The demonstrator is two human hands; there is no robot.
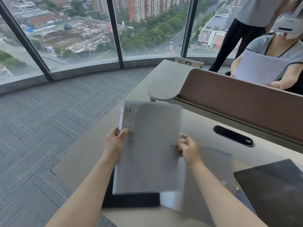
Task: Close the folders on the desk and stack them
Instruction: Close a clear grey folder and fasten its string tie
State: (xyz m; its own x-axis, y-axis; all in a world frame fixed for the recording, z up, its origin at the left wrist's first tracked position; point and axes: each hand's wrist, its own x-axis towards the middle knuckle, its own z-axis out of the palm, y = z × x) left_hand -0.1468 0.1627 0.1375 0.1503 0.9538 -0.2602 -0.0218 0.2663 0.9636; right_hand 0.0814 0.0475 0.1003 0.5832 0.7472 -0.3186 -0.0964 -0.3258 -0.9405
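Note:
A translucent grey folder (150, 145) with a "20" label at its top left is held above the desk, closed and slightly tilted. My left hand (115, 143) grips its left edge, thumb on the cover. My right hand (188, 149) pinches its right edge near the snap button; the edge there is blurred. Under it lies a black folder (131, 200) flat on the desk. Another translucent folder (218, 174) lies to the right, partly hidden by my right arm. A dark folder (272, 190) lies at the right edge.
The beige desk (85, 158) ends at the left over grey carpet. A brown divider panel (237, 104) runs along the back, with a black cable slot (233, 135) before it. Behind the divider a seated person holds white papers (259, 69); another person stands behind.

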